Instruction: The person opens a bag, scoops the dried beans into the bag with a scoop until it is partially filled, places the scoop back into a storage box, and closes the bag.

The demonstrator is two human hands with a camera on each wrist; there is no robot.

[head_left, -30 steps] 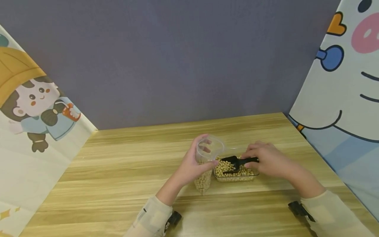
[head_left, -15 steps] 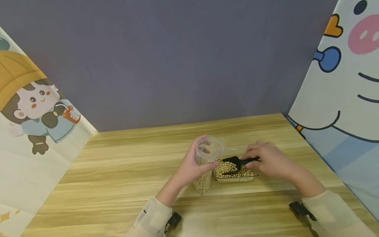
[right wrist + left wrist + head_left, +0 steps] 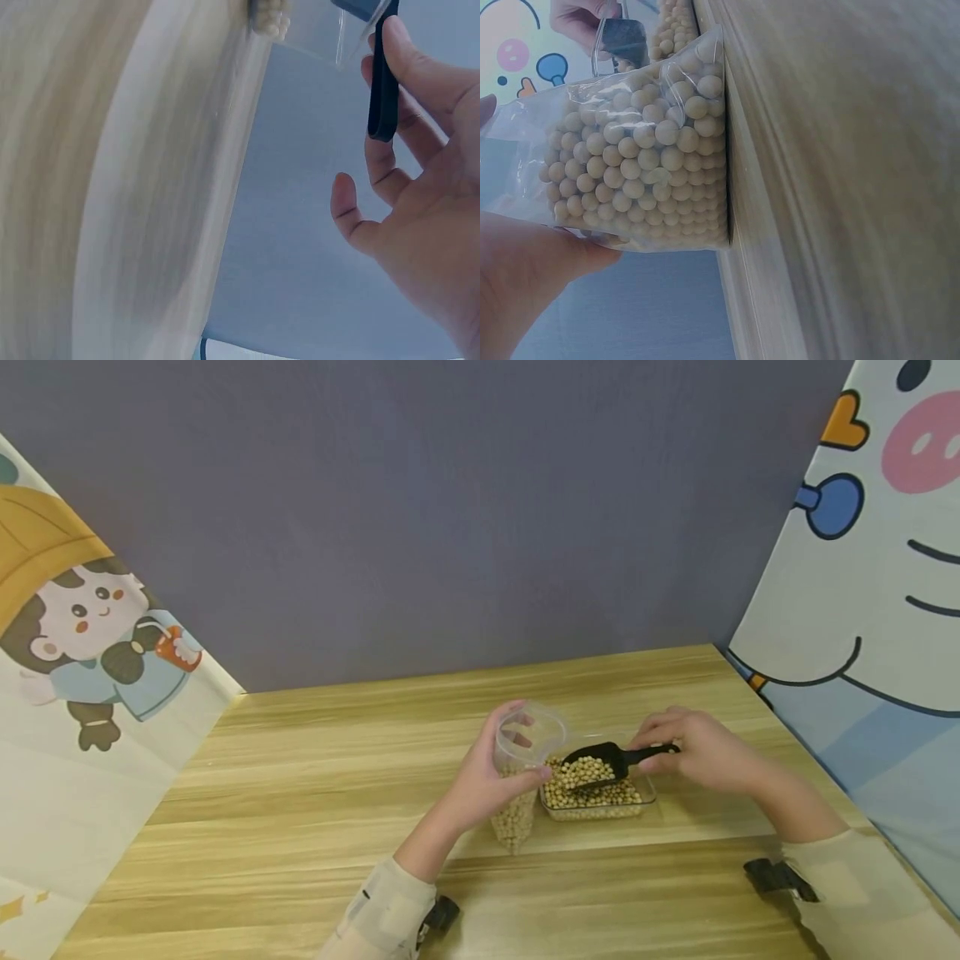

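Observation:
My left hand (image 3: 486, 789) grips a clear plastic bag (image 3: 514, 818) around its upper part, and its round mouth stands wide. Pale yellow soybeans fill the bag's lower part, which rests on the table in the left wrist view, where the packed beans (image 3: 645, 157) show closely. Just right of it, my right hand (image 3: 703, 750) pinches the handle of a black scoop (image 3: 618, 760) between thumb and fingers. The scoop carries a heap of soybeans (image 3: 587, 771) above a shallow clear container (image 3: 600, 812) of more soybeans. In the right wrist view the scoop's handle (image 3: 384, 94) shows beside the thumb.
The wood-grain table (image 3: 315, 793) carries the bag and the container side by side. A dark grey panel (image 3: 450, 527) rises at the back. Printed cartoon panels close off the left side (image 3: 97, 635) and the right side (image 3: 847, 610).
The right hand has lifted the scoop up and to the right, out of the beans, and it now bears a heap. The left hand and bag have stayed in place.

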